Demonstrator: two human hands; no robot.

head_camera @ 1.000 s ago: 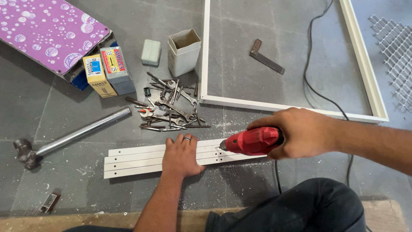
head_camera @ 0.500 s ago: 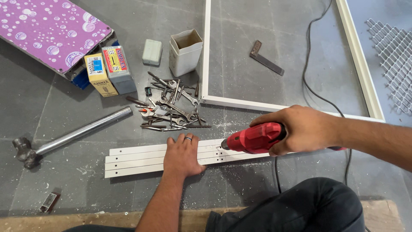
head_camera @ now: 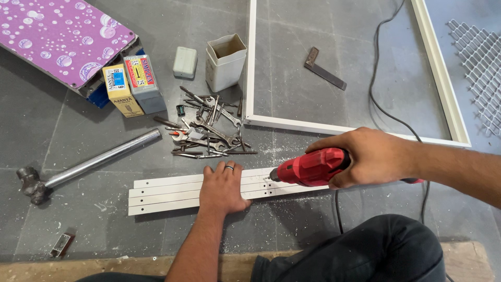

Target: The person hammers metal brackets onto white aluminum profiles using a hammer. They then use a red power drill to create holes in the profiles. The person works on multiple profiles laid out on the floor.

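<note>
Red drill [head_camera: 309,168] gripped in rt hand [head_camera: 373,156] — bit on white strips [head_camera: 167,194], lt hand [head_camera: 223,188] flat, pressing strips beside bit

tool pile [head_camera: 209,130] crowds strips [head_camera: 167,193] — left floor open

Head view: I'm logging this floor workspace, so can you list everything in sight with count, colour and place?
white strips: several, white, side by side on the floor under the left hand
drill: one, red, tip on the strips
frame: one, white, upper right
wrenches and bits: a pile, count unclear, metal, centre
hammer: one, metal, left
open carton: one, whitish, above the pile
small boxes: two, yellow and grey, upper left
pale case: one, greenish, beside the carton
bubble-print board: one, purple, top left
try square: one, dark, inside the frame
cord: one, black, crossing the frame
mesh: one, white, right edge
left hand: pressing the strips, ring on
right hand: gripping the drill
</note>
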